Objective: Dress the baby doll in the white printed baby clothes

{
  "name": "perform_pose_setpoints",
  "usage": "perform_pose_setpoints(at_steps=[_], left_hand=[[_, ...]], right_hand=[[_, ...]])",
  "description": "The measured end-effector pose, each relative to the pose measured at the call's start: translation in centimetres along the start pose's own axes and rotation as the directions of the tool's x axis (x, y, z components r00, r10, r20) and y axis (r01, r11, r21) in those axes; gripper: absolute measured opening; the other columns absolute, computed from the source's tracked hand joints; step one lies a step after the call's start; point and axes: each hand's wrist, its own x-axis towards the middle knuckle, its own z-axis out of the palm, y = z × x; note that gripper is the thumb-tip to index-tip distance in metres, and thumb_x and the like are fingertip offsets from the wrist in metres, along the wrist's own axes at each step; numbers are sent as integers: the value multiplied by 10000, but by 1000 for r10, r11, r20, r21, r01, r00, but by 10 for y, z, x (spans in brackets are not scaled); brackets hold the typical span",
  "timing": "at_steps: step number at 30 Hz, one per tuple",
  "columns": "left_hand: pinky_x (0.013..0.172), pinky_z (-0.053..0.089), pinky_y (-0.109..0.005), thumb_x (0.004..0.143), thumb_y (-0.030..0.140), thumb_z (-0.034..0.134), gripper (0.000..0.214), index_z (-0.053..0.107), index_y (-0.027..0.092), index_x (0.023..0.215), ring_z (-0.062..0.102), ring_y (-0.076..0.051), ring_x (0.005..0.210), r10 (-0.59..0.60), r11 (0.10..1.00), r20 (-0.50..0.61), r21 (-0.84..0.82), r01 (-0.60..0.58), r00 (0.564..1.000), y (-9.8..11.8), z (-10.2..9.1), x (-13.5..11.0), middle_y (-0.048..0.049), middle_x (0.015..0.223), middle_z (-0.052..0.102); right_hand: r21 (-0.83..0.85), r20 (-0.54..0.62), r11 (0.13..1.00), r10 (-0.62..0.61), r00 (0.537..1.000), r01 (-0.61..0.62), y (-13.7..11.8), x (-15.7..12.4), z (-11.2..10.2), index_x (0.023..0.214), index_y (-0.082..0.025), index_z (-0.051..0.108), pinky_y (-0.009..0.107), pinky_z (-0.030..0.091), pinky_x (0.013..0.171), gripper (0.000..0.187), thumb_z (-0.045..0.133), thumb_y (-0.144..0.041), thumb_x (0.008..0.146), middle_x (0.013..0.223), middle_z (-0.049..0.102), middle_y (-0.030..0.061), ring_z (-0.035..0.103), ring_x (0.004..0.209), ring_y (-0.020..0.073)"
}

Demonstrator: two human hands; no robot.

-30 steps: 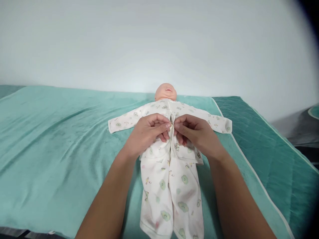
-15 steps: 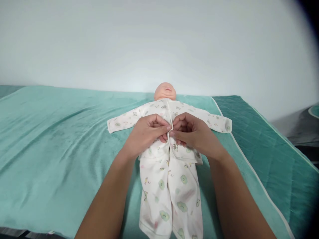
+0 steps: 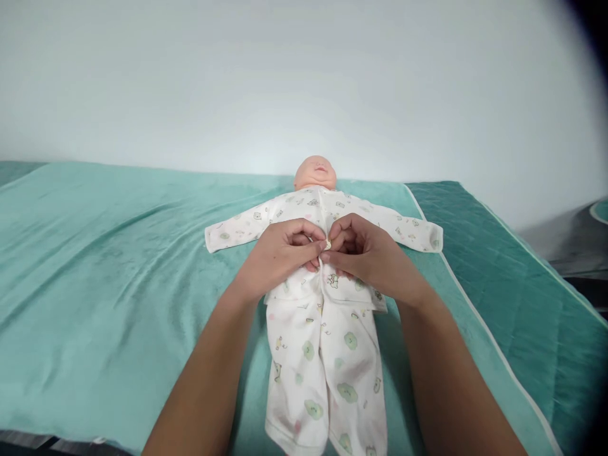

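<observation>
A baby doll (image 3: pixel 316 172) lies on its back on a teal blanket (image 3: pixel 104 278), dressed in a white printed shirt (image 3: pixel 294 209) and matching printed trousers (image 3: pixel 327 373). My left hand (image 3: pixel 280 256) pinches the left edge of the shirt's front opening at the chest. My right hand (image 3: pixel 368 256) pinches the right edge, thumb and forefinger meeting the left hand's at a small button (image 3: pixel 327 244). Both hands are closed on the fabric. The doll's sleeves are spread out to either side.
The blanket covers a darker green quilted mattress (image 3: pixel 513 285), exposed on the right. A plain pale wall (image 3: pixel 304 82) rises behind the doll's head. The mattress edge drops off at the far right and along the near side.
Both hands have stayed at the shirt's front opening, shifting slightly up and drawing the two edges together. A small button now shows between the fingertips.
</observation>
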Motion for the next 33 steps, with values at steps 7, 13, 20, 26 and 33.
perform_pose_setpoints(at_steps=[7,13,20,26,33], left_hand=[[601,518,-209,816,190,606,109,637,200,920,622,-98,600,1,1000,5,-8,-1,1000,-1,1,1,31,652,635],[572,521,-216,805,153,593,131,600,190,930,602,-94,590,13,998,30,-62,-11,999,3,-2,1,25,678,623],[507,501,-209,811,229,660,108,594,194,889,584,-94,586,-49,999,68,-16,50,997,5,-8,-4,23,713,616],[486,469,-212,842,283,651,137,654,204,954,573,-100,559,-54,998,113,33,50,992,5,-15,-4,8,711,641],[528,404,-215,875,309,626,119,663,202,837,503,-91,581,160,987,-388,38,-157,908,-35,-3,-34,27,644,546]], right_hand=[[23,17,1000,-14,1000,13,-1,-2,2,975,-229,529,236,422,509,137,607,-324,914,702,640,-24,565,577,114],[40,36,999,-25,999,24,0,-1,0,978,-230,526,229,410,504,112,597,-294,921,719,646,-20,531,565,104],[-8,55,1000,-11,998,12,0,-2,-2,1003,-230,539,230,433,509,120,588,-319,938,707,652,-21,547,561,104],[-28,-32,999,-36,999,35,0,-1,-3,967,-233,563,231,414,444,111,590,-335,933,662,636,-29,539,500,109],[-166,-357,944,-327,875,285,13,-20,18,931,-248,559,260,410,514,12,555,-248,942,664,581,-43,516,533,111]])
